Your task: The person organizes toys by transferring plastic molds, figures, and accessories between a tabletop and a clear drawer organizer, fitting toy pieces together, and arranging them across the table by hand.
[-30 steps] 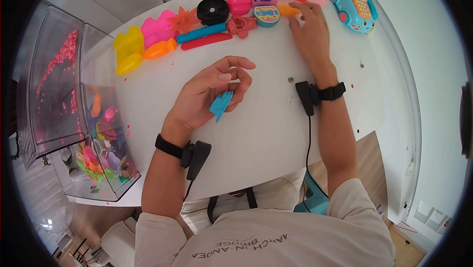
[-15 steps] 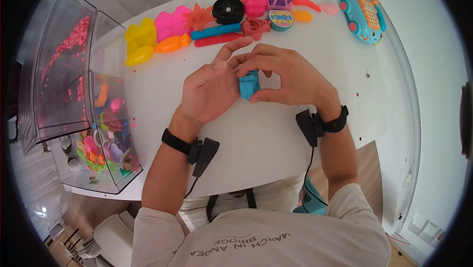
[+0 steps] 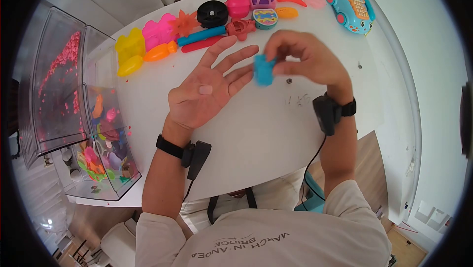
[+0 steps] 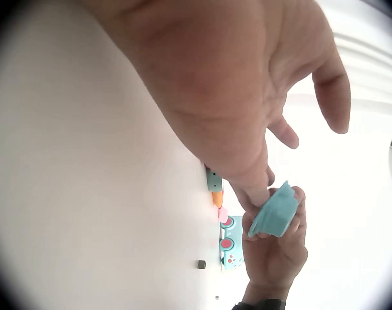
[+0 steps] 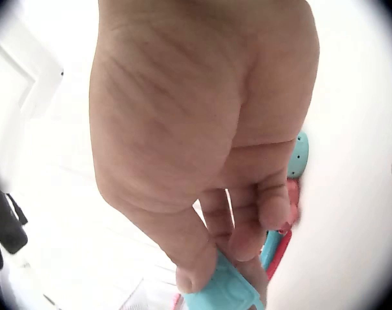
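A small light-blue plastic toy piece (image 3: 263, 73), slightly blurred, is held up over the white table. My right hand (image 3: 310, 60) pinches it between thumb and fingers; in the right wrist view the thumb (image 5: 199, 265) presses on its near face. The left hand (image 3: 197, 92) is palm up with fingers spread, its fingertips right beside the piece. From the left wrist view, the piece (image 4: 276, 216) shows a stepped, flared edge and covers part of the right hand's fingers.
Along the table's far edge runs a row of toys: yellow mold (image 3: 130, 42), pink mold (image 3: 158, 33), black round case (image 3: 212, 14), blue stick (image 3: 202, 35), orange piece (image 3: 287, 12). A toy phone (image 3: 352, 8) stands far right. Clear bins (image 3: 106, 143) with colourful pieces stand left.
The right hand came back from the far row of toys to the left hand and took the blue piece, now drawing it slightly up and right. The left hand has opened out.
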A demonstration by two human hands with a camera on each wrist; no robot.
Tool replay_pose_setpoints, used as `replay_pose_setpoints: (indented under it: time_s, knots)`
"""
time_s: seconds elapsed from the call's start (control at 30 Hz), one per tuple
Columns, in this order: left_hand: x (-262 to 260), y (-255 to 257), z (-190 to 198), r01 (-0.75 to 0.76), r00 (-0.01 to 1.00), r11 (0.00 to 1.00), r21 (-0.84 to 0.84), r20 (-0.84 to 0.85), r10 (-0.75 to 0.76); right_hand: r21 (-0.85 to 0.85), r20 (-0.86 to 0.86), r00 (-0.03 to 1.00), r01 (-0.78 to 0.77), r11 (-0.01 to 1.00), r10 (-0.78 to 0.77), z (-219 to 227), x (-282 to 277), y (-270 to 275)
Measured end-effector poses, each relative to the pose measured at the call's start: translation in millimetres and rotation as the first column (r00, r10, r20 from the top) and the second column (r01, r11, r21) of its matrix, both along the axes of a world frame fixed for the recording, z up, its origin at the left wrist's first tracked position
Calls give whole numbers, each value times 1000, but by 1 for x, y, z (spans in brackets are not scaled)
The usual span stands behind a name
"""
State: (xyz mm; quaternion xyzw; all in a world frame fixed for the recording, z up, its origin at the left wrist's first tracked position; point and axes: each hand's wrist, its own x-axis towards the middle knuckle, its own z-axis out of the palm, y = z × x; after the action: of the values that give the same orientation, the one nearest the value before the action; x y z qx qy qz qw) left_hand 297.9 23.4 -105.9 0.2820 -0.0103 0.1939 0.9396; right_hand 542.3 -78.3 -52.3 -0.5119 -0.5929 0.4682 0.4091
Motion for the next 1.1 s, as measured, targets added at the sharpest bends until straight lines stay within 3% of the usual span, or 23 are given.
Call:
replay_pose_setpoints:
  time_s: [0.03, 0.07, 0.13, 0.17, 0.23, 0.27, 0.33, 0.37, 0.43, 0.57, 0.63, 0.93, 1.1]
  knots:
    - [0, 0, 0, 3, 1000, 1000, 1, 0, -3, 29, -116, 991, 63, 998, -60, -4, 10, -2]
    - [0, 1, 1, 0, 1000, 1000, 2, 10, 0, 30, -116, 991, 66, 997, -62, -5, 21, -4]
    - [-1, 2, 0, -3, 1000, 1000, 3, 24, 3, 88, -91, 946, 319, 944, -311, -8, 45, -7]
    - [-2, 3, -2, 8, 999, 1000, 7, 39, -8, 89, -89, 946, 319, 944, -312, -12, 53, -7]
    - [-2, 4, -3, 17, 998, 1000, 10, 56, -18, 39, 49, 811, 582, 812, -583, -26, 65, -3]
    - [-2, 5, -3, 29, 998, 999, 20, 52, -30, 39, 51, 810, 583, 812, -584, -33, 68, 0]
    - [-2, 4, -4, 45, 998, 999, 28, 47, -46, -49, 260, 659, 739, 672, -705, -46, 73, 3]
    - [-2, 4, -4, 42, 999, 998, 39, 31, -43, -49, 260, 659, 739, 672, -706, -47, 71, 3]
    - [-3, 5, -4, 36, 999, 998, 52, 12, -37, 202, 645, 441, 690, 695, -624, -48, 66, 3]
    - [-2, 5, -6, 53, 999, 997, 56, -3, -53, 182, 659, 450, 683, 708, -603, -44, 57, 3]
    - [-2, 6, -7, 62, 998, 996, 65, -1, -62, 248, 696, 364, 686, 684, -618, -42, 48, 6]
    - [-2, 7, -9, 67, 998, 993, 95, -7, -67, 181, 767, 346, 692, 699, -541, -46, 45, 11]
    - [-2, 7, -10, 70, 998, 993, 94, -5, -70, 238, 761, 312, 682, 692, -569, -49, 42, 13]
